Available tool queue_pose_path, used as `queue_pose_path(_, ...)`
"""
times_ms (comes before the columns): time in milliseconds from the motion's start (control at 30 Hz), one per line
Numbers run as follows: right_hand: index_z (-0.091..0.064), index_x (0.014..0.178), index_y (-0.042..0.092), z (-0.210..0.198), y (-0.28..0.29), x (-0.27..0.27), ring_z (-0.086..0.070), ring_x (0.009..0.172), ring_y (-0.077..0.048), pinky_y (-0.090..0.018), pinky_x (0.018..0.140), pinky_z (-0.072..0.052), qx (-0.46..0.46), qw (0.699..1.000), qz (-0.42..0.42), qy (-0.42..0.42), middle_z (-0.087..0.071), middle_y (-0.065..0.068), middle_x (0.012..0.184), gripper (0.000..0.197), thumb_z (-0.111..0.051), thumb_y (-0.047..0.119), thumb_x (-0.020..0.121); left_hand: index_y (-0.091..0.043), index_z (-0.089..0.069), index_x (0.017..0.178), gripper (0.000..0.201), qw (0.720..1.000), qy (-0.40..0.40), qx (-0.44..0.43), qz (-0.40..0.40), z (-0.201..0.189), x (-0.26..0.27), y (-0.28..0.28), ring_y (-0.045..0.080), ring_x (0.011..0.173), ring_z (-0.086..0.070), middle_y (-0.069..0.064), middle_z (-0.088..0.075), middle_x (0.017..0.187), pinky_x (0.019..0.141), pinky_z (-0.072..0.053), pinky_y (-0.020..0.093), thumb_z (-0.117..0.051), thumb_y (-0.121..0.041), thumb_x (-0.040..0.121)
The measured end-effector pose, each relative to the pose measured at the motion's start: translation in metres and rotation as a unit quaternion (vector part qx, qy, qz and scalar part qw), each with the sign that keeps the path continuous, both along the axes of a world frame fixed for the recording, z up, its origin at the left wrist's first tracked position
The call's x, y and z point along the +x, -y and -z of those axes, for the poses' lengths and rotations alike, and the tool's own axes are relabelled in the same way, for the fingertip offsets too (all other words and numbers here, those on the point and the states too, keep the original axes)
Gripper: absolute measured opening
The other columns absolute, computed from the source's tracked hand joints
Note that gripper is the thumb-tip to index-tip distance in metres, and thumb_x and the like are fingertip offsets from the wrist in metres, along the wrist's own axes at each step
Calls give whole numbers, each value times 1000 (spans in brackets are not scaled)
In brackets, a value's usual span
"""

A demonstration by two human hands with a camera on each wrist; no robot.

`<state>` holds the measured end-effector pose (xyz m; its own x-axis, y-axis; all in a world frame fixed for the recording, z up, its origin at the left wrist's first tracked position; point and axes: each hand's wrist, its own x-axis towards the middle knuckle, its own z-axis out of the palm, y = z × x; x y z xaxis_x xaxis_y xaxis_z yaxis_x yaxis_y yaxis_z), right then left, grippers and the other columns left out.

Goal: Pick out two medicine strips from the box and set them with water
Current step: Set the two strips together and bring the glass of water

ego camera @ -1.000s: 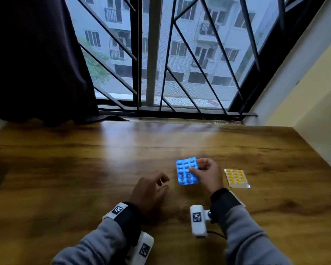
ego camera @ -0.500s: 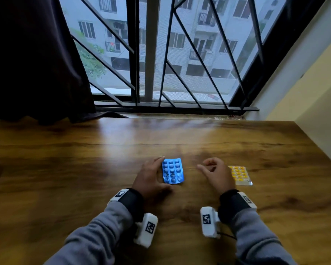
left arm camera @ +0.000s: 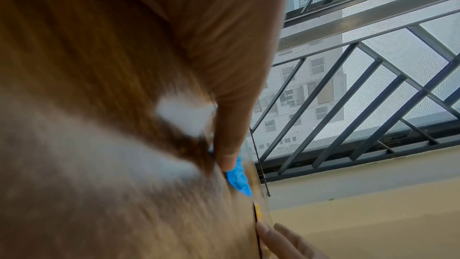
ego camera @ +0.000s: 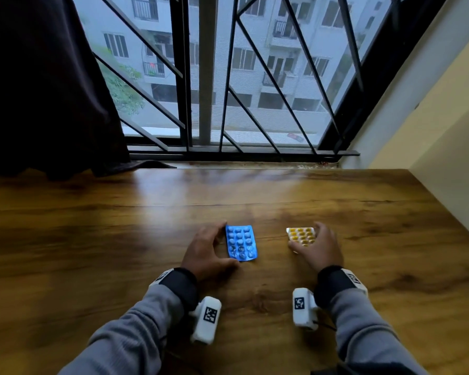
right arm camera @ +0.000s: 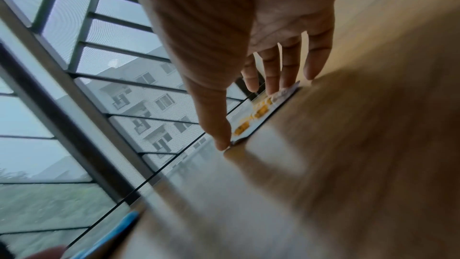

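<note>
Two medicine strips are laid flat on the wooden counter (ego camera: 336, 212), blister side up, which keeps the tablets readable and the foil backs seated against the wood. The blue strip (ego camera: 241, 242) is bracketed by the left hand (ego camera: 205, 253): the forefinger is set at the far left corner and the thumb at the near edge, so that the strip is steadied or squared rather than lifted. The fingers (left arm camera: 229, 145) are spread narrowly about the strip edge and are only lightly curved; no full grip is shown. The yellow strip (ego camera: 301, 235) is partly covered by the right hand (ego camera: 318, 249), whose straight fingers (right arm camera: 281, 78) are pressed on its right side while the thumb meets its near corner, apparently to slide or align it.

The long axis of the blue strip is run away from the person toward the window, tilted slightly left at the far end. The yellow strip's axis cannot be judged with confidence, part being hidden. The strips are kept apart. No water or box is in view
</note>
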<state>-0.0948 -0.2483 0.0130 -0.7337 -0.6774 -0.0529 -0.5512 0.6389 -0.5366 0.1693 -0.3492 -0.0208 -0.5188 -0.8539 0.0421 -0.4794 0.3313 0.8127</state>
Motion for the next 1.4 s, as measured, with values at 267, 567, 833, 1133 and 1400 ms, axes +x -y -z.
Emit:
queue_pose_path(267, -45, 129, 21, 3, 25, 60, -50, 118, -28, -40, 97, -45, 11, 998, -59, -3, -50, -8, 129, 87, -82, 51, 56, -26, -42, 139, 102, 1000, 10, -29, 5, -1, 0, -3, 14, 121, -48, -1, -53, 134, 103, -43, 30, -89, -44, 50)
queue_pose_path(567, -47, 127, 17, -3, 20, 53, -51, 117, -29, -42, 96, -45, -27, 998, -32, 38, -52, -12, 129, 68, -73, 50, 73, -22, -41, 141, 105, 1000, -5, -11, -2, -4, 0, -5, 12, 119, -49, -1, -50, 133, 100, -40, 20, -92, -38, 51)
queue_pose_path(833, -54, 116, 18, -32, 42, 74, -53, 109, -23, -43, 94, -47, -102, 985, -115, 73, -52, -6, 120, 37, -64, 32, 83, -16, -32, 145, 105, 999, -25, 46, -11, -9, 32, -6, 13, 102, -57, 4, -54, 126, 77, -49, 11, -90, -34, 58)
queue_pose_path(1133, -61, 107, 17, -49, 93, 206, -56, 84, -13, -19, 70, -46, -93, 908, -359, 195, -61, -3, 105, 24, -66, 17, 83, -14, -55, 126, 54, 966, -46, 7, -255, -23, 185, -37, 20, 101, -56, 4, -57, 117, 75, -43, 10, -78, -14, 76)
queue_pose_path(1400, -57, 119, 14, -44, 129, 393, -60, 104, -21, -31, 91, -52, 13, 770, -574, 277, -60, -5, 111, 43, -74, 11, 79, -9, -49, 122, 55, 836, -131, 21, -532, -35, 327, -77, 24, 103, -57, 9, -60, 113, 79, -44, 26, -79, -10, 76)
